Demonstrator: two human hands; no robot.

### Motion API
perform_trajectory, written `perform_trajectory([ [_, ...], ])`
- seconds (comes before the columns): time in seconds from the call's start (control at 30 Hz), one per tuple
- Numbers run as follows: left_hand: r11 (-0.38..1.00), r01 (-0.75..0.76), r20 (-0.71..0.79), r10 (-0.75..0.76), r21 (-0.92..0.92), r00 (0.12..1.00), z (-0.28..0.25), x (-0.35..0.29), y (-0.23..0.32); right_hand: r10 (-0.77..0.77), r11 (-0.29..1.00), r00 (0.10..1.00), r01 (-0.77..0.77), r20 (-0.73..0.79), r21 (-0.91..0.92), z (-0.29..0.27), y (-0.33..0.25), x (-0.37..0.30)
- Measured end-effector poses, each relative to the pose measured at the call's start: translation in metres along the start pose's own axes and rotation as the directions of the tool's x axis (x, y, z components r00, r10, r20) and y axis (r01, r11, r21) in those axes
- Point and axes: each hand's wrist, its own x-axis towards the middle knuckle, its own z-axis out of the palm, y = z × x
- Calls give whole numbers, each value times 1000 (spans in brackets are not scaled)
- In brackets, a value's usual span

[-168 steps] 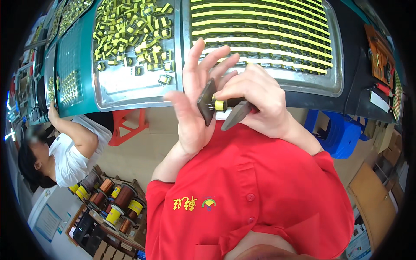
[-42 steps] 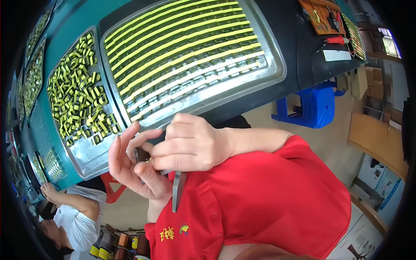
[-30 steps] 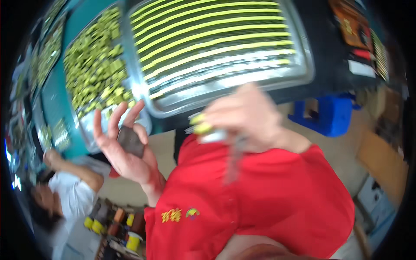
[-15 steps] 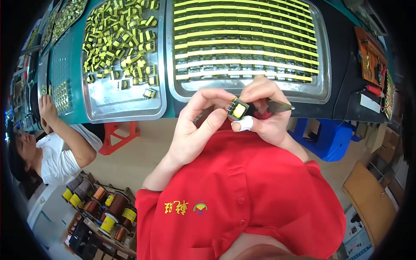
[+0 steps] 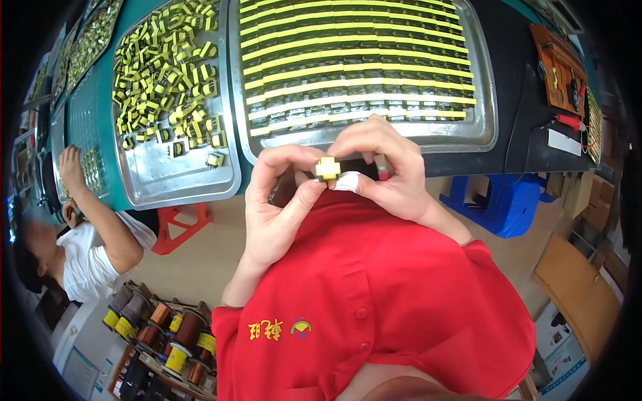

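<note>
Pinching a small yellow-taped transformer core (image 5: 327,168) between both hands, you've got it held up just in front of the near rim of the big metal tray (image 5: 483,130), the one filled with neat yellow-and-black rows. Your left hand (image 5: 277,207) is closed on it from below and the side, thumb and forefinger doing the gripping. Your right hand (image 5: 384,167) is curled over from the other side, fingertips touching the same part; one of its fingers has white tape (image 5: 346,181) wrapped round the tip, sitting just under the part. There's something dark tucked in that right hand too, can't tell what.

Left of the big tray sits a second metal tray (image 5: 177,184) with a loose heap of the same yellow parts (image 5: 167,63). Further left of that, another person in a white shirt (image 5: 87,264) has a hand up on the teal bench (image 5: 83,117). Copper wire spools (image 5: 170,327) are way down below them.
</note>
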Motion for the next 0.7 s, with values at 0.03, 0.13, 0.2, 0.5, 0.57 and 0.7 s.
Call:
perform_trajectory([
  [0.03, 999, -5, 0, 5, 35, 1000, 0, 0, 0, -25, 999, 1000, 24, -8, -31, -2, -3, 0],
  [0.13, 999, 5, -36, -3, 42, 999, 10, 4, 3, -267, 939, 961, 242, -74, -245, -3, 1, 0],
  [0.2, 997, 70, -57, -69, 17, 996, 13, 5, 8, -293, 920, 951, 252, -98, -301, -5, -6, 0],
  [0.5, 981, 93, 25, -98, 168, 995, 21, 5, 3, -485, 714, 873, 372, -37, -593, -21, -11, -9],
  [0.57, 974, 72, 41, -82, 213, 996, 17, 11, 0, -489, 706, 871, 360, -52, -609, -22, -10, -7],
  [0.7, 967, 184, -37, -180, 176, 983, 24, 6, 9, -359, 802, 928, 254, -97, -540, -59, -14, -14],
])
